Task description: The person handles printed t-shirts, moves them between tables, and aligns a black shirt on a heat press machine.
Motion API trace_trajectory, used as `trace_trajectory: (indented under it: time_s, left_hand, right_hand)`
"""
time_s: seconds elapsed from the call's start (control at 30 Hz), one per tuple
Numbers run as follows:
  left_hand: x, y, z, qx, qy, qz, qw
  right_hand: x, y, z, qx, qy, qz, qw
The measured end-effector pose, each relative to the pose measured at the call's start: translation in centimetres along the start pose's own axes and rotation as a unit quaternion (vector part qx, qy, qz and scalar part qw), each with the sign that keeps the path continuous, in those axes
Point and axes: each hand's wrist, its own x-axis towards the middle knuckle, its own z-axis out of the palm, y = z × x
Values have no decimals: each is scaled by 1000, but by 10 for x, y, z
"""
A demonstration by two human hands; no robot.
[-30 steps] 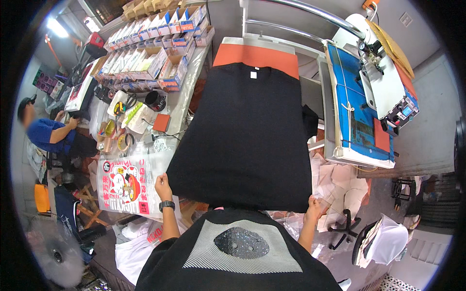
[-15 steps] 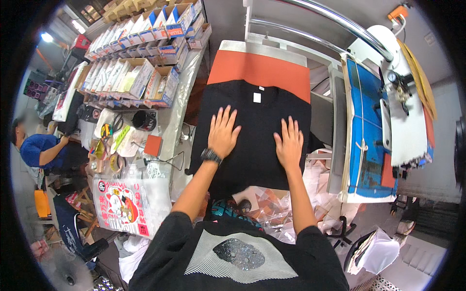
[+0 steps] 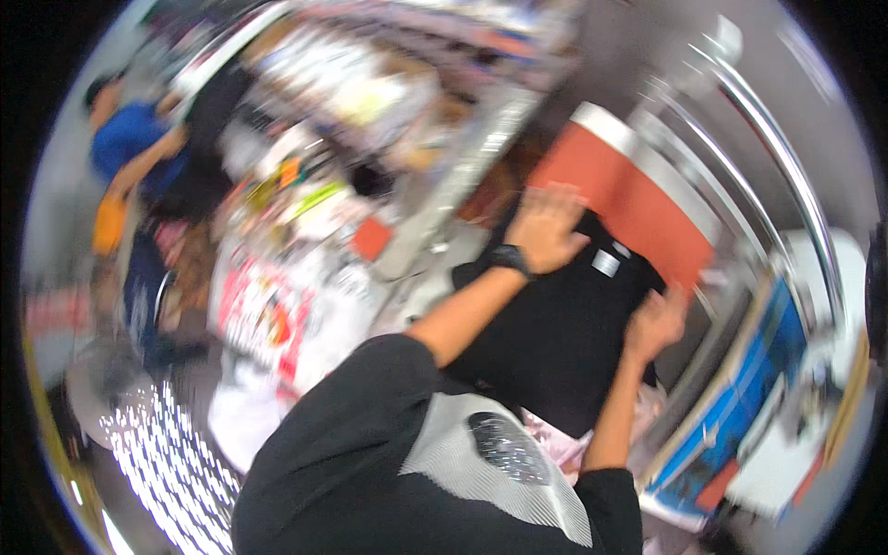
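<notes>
"So, how much is seen to be done?"

"The orange pad is mostly covered by the black T-shirt, laid with its collar towards the far end. No print is seen on its visible front; whether creases are left cannot be told through the blur."

"And the room at the edges?"

"The right side is bounded by a blue panel, set apart across a gap; a bare orange strip is left beyond the collar. By the left hand, its grip released and flat, one shoulder is covered and the strip is reached. The right hand is held at the other shoulder; whether cloth is pinched cannot be told. Between them, a white label is left uncovered."
</notes>
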Motion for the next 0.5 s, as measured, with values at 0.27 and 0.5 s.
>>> trace_trajectory:
  time_s: [0.27,0.5]
  left_hand:
    - [-102,-76,-50,-101,300,-200,927]
    - [-260,-261,-57,193,13,-533,824]
  right_hand:
    - [-19,17,29,-185,-57,-10,981]
    - [3,-23,-35,-3,43,-38,998]
